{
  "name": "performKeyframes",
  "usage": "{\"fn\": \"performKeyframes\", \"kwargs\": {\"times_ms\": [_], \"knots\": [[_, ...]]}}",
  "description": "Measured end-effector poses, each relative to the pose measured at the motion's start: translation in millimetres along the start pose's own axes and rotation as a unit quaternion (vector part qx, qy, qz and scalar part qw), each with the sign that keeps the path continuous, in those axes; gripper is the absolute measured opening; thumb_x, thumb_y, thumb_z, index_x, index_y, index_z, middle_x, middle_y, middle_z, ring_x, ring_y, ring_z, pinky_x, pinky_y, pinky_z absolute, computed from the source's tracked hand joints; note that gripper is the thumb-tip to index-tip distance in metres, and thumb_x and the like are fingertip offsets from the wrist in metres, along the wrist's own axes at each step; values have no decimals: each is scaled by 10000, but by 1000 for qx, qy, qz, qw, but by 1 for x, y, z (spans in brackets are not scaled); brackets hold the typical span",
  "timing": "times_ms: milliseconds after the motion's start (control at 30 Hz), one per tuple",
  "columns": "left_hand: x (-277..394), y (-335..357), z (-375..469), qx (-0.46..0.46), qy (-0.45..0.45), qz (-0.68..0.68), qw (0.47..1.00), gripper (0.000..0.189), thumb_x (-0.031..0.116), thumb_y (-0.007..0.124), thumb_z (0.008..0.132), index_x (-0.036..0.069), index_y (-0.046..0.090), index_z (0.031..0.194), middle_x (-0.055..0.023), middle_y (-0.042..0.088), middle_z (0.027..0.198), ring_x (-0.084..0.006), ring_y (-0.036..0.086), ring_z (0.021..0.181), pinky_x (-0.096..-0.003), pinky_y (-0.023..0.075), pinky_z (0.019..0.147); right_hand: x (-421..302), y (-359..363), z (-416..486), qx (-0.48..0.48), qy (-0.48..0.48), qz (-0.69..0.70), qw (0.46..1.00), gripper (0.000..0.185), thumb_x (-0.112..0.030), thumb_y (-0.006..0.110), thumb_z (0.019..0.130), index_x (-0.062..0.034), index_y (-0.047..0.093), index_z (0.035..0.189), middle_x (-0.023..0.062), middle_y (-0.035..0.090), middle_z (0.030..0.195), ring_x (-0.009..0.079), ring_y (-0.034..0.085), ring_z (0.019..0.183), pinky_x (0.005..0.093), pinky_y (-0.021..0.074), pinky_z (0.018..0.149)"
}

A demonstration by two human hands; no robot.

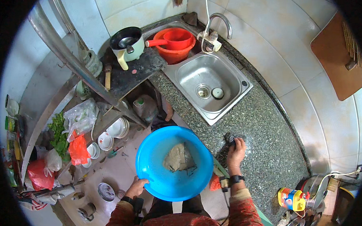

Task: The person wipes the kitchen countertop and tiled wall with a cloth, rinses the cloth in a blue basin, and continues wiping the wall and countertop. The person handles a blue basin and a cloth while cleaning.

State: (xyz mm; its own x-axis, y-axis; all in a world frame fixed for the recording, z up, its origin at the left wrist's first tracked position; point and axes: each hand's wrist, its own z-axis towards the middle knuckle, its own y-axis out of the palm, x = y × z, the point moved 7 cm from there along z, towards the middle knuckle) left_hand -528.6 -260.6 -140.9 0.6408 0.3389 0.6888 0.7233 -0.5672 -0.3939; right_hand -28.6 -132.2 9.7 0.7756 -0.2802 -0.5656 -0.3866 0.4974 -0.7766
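Observation:
A large blue plastic basin (146, 157) is before me, off the counter's left edge, with cloudy liquid and a greyish-brown cloth-like piece (174, 157) inside. My left hand (136, 187) grips its lower left rim. On the speckled granite counter (260, 133), my right hand (236, 154) holds a small dark, crumpled scrubber or rag (230, 138), mostly hidden by the fingers. The counter around it looks wet. Farther up stands a steel sink (209, 78) with a round white-topped object (217, 93) beside its drain.
A red dipper (179, 38) rests in an orange basin (174, 55) in the far sink bowl. A pot (133, 51) stands on a black shelf. Stacked bowls (118, 128) and bags lie left. A yellow detergent bottle (290, 199) stands lower right.

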Motion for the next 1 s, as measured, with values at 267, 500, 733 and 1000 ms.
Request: {"fn": "performKeyframes", "kwargs": {"times_ms": [267,500,733,1000], "knots": [[-7,5,6,33,-57,-344,937,257,40,687,821,25,633,1072,-111,638,1022,-246,623,887,-386,523,712,-137,71,-49,-193,-230,126,945,298,59,599,821,-32,675,1095,146,652,1189,370,607,1103,440,516,944],[-7,4,2,69,-76,-358,928,239,37,660,844,33,644,1082,-88,639,1037,-219,624,904,-356,522,716,-197,132,49,-106,-312,70,942,365,41,599,801,-29,652,1155,156,635,1240,362,599,1137,438,522,940],[20,-4,-5,33,64,-24,997,308,21,659,821,26,620,1127,-112,625,1109,-237,610,925,-382,522,780,-132,121,19,-198,-209,-31,957,374,-48,586,839,-57,628,1210,132,608,1332,350,588,1170,442,503,979],[-10,9,2,78,-172,-486,853,288,-11,666,762,1,671,1049,-110,645,1095,-254,611,970,-401,512,797,-90,33,-81,-208,-165,166,950,252,41,586,824,-58,673,1039,136,656,1067,344,639,978,428,541,835]]}}
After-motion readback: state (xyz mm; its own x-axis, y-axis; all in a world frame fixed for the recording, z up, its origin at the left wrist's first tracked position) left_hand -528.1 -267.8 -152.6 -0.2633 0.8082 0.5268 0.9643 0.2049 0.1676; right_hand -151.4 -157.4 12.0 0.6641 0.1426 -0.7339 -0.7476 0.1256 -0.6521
